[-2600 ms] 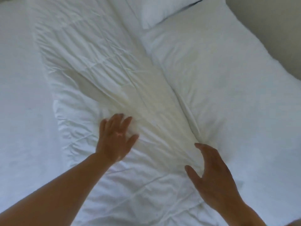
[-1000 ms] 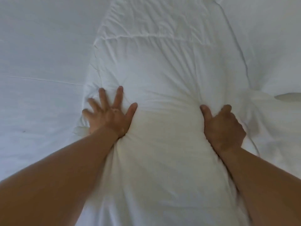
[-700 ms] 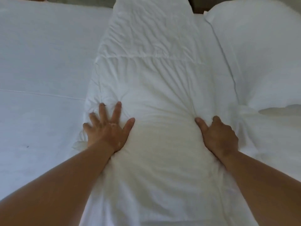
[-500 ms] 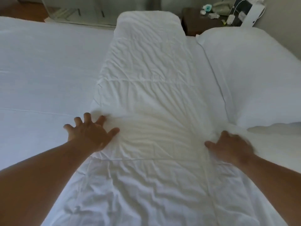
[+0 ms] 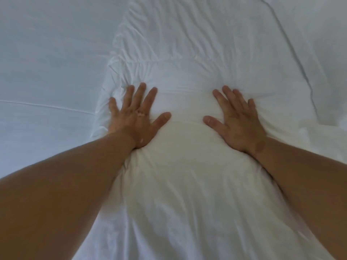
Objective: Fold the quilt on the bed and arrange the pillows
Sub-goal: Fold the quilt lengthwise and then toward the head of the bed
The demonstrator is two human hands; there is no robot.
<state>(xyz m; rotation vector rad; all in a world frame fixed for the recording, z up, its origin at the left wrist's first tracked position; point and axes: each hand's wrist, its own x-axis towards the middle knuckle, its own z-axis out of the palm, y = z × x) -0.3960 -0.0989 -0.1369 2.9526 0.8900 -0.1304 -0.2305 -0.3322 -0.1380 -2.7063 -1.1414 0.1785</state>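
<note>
The left hand (image 5: 134,120) lies flat at centre left of the frame, fingers straight and spread, palm pressing down on the white quilt (image 5: 187,184); the right hand (image 5: 237,121) lies flat at centre right in the same way, thumb pointing inward toward the left thumb. The quilt, folded into a long band, runs from the bottom edge to the top of the frame and dents under both palms. The bed sheet (image 5: 47,72) fills the left side, and a pillow (image 5: 323,53) occupies the upper right.

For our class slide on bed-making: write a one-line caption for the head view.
Left hand and right hand press flat on the folded white quilt atop the bed sheet.
</note>
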